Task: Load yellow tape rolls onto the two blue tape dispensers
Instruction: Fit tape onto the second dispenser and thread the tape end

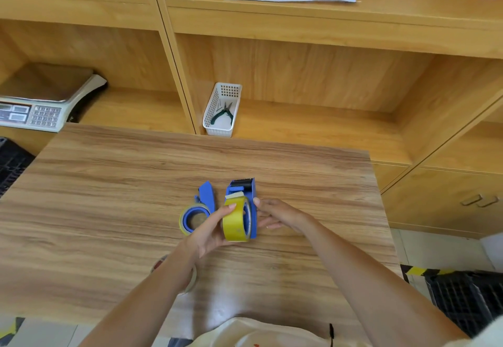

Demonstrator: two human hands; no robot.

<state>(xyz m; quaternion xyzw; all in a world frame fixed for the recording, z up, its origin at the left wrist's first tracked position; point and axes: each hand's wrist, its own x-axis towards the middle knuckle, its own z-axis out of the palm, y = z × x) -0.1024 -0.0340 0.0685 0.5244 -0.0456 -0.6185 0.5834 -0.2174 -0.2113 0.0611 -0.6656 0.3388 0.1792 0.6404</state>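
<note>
step: we're seating the yellow roll (pixel 236 221) on the right dispenser (pixel 248 205) at table (pixel 109 188) centre | left hand (pixel 211 231) pinching roll – right hand (pixel 277 214) spread, bracing dispenser | left dispenser (pixel 202 205) looks loaded | next: press roll home – thread tape

A packing or stockroom space: wooden shelving (pixel 299 20), weighing scale (pixel 40 101), black plastic crates (pixel 468 300)

On the wooden counter (pixel 109 210), the left hand (pixel 209 231) grips a yellow tape roll (pixel 235 222) seated in a blue dispenser (pixel 245 202); the right hand (pixel 280 214) touches its right side. A second loaded dispenser (pixel 197 210) lies just left.
</note>
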